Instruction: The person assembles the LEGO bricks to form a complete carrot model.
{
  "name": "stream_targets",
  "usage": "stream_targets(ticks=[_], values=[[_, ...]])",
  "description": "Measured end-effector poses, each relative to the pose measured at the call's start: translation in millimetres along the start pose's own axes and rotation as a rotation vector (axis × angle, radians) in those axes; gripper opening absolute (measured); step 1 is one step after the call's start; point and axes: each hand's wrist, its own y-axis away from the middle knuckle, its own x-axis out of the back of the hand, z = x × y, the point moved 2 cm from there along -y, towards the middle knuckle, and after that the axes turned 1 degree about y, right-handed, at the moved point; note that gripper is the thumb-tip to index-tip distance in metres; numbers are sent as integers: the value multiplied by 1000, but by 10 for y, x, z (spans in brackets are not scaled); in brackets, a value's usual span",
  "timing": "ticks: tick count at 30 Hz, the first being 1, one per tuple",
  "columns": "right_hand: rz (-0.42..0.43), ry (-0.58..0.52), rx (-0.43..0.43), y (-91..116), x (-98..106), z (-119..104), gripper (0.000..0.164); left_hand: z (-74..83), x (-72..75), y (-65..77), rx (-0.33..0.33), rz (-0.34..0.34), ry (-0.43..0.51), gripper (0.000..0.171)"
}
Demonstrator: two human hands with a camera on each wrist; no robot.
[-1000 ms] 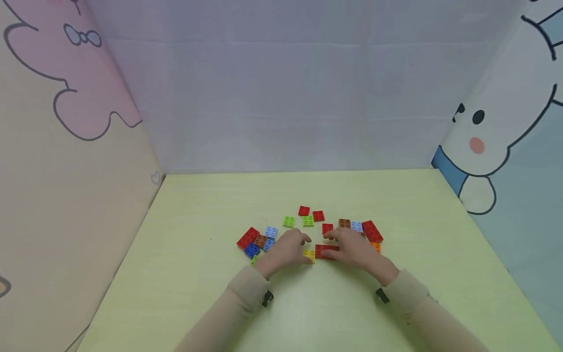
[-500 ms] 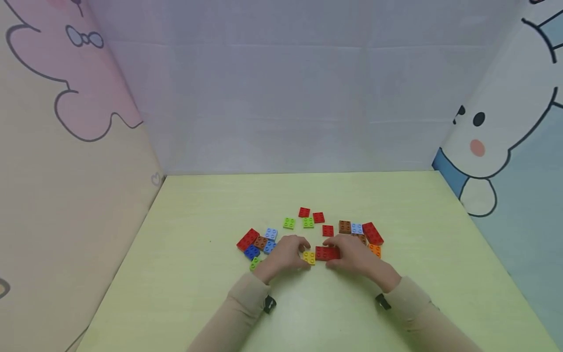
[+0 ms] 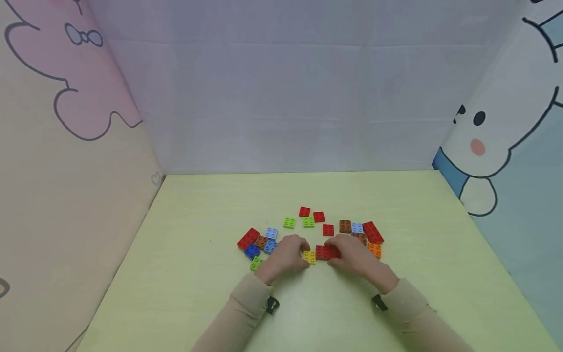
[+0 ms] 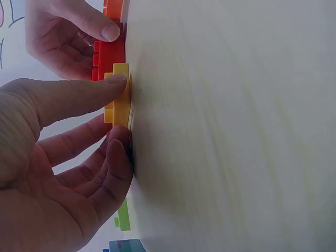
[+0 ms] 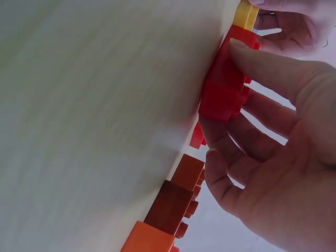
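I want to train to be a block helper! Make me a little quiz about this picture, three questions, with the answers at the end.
1. Pick one. The block in the left hand is:
a) blue
b) yellow
c) brown

2. True or false: the orange block lies nearer the right hand than the left hand.

3. Count: how many small square red blocks show in the head view?

Key:
1. b: thumb and fingers are around the yellow block.
2. True: it sits just beside the right hand.
3. Three. The longer red block in the right hand doesn't count.
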Motion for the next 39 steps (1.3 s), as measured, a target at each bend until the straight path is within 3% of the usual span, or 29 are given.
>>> stream_targets(ticks=[21, 39], values=[[30, 0, 0, -16, 88, -188, 38, 58, 14, -20, -34, 17, -73, 34], [44, -15, 61, -79, -17, -256, 34, 104, -15, -68, 17, 6, -51, 25]])
